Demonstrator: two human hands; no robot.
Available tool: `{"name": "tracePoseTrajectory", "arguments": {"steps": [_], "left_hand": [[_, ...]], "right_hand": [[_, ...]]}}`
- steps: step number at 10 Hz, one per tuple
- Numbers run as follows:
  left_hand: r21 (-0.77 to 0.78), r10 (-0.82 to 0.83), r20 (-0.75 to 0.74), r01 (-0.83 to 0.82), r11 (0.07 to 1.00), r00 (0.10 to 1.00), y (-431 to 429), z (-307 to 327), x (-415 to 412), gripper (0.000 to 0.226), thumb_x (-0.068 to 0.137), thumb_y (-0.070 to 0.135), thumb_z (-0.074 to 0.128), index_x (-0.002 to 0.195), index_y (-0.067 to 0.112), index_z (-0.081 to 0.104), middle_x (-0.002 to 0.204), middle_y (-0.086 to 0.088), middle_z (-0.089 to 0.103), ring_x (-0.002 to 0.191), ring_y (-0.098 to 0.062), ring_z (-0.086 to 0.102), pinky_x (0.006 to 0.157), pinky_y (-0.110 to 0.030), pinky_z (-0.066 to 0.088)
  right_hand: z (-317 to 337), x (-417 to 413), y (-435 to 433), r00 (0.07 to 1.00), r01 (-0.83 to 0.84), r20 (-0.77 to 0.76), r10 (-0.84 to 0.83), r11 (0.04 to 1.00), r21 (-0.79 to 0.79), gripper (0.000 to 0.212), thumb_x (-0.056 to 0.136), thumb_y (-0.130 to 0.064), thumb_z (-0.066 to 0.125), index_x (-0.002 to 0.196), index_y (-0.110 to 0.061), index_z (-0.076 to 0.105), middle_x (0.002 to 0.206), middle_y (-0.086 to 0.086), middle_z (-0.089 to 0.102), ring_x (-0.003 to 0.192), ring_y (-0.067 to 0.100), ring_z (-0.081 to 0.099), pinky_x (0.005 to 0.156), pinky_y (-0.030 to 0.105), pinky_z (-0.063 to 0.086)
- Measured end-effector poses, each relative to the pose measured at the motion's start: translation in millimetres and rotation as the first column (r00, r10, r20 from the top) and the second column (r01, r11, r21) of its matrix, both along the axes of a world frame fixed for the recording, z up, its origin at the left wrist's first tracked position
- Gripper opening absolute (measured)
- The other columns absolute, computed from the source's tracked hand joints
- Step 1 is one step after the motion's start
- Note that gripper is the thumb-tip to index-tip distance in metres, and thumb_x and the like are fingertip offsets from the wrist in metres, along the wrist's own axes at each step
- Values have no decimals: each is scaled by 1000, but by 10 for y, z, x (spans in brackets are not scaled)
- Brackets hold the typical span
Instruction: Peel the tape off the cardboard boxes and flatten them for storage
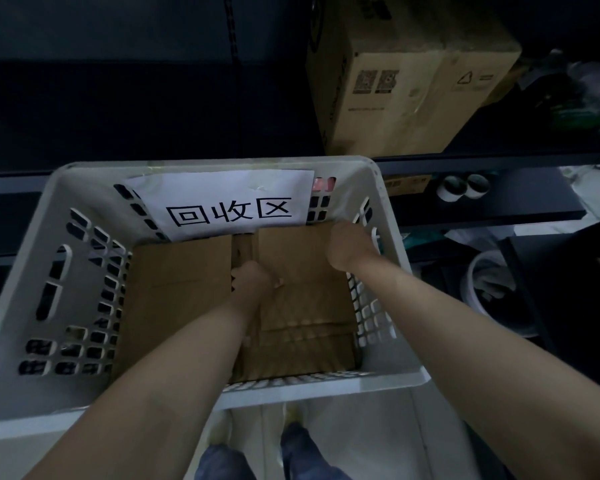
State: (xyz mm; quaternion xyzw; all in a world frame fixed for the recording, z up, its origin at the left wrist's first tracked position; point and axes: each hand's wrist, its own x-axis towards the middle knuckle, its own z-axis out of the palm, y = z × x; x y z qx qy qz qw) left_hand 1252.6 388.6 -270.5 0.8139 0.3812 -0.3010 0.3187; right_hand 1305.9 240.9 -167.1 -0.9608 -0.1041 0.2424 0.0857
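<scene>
Nearest, below both forearms, a person's legs [291, 452] stand on a pale floor, just short of the near rim of a white slotted basket [59, 258]. Both arms reach over that rim and down inside. The left hand [253, 277] has its fingers curled over the left edge of a piece of flattened cardboard [305, 306], gripping it. That piece lies in the basket's right half and runs from this grip to the right wall. Left of the grip lies 1 more cardboard sheet [177, 278], flat on the bottom. The right hand [349, 245] sits at the far right corner of the held piece, knuckles up and fingers hidden, so I cannot tell whether it grasps. Just beyond both hands, a paper sign [222, 199] leans on the far wall. Farther back, right of the hands, a cardboard box [406, 84] stands on a dark shelf.
</scene>
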Motion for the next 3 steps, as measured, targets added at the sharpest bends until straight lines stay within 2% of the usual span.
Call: {"name": "tracePoseTrajectory", "arguments": {"steps": [1, 2, 3], "left_hand": [[-18, 13, 90, -12, 1000, 996, 53, -2, -13, 77, 75, 38, 78, 129, -5, 42, 129, -20, 51, 115, -32, 53, 85, -33, 45], [8, -84, 189, 84, 996, 978, 132, 3, 11, 60, 80, 31, 73, 119, -8, 49, 118, -20, 56, 106, -33, 58, 76, -32, 46], [120, -223, 310, 194, 974, 924, 208, 122, 34, 37, 84, 22, 67, 110, -3, 57, 109, -19, 61, 101, -32, 60, 71, -31, 45]], "right_hand": [[13, 10, 24, 1000, -23, -12, 23, 1000, 8, 24, 95, 1, 39, 107, 0, 58, 115, 17, 60, 103, 26, 60, 69, 24, 40], [44, 19, 54, 998, -57, -8, 58, 998, 20, 23, 94, 1, 38, 102, -1, 60, 111, 16, 62, 98, 26, 61, 68, 26, 42], [72, 40, 114, 994, -109, -10, 110, 994, 29, 18, 95, -4, 41, 94, -6, 58, 105, 15, 63, 83, 22, 57, 64, 26, 41]]}}
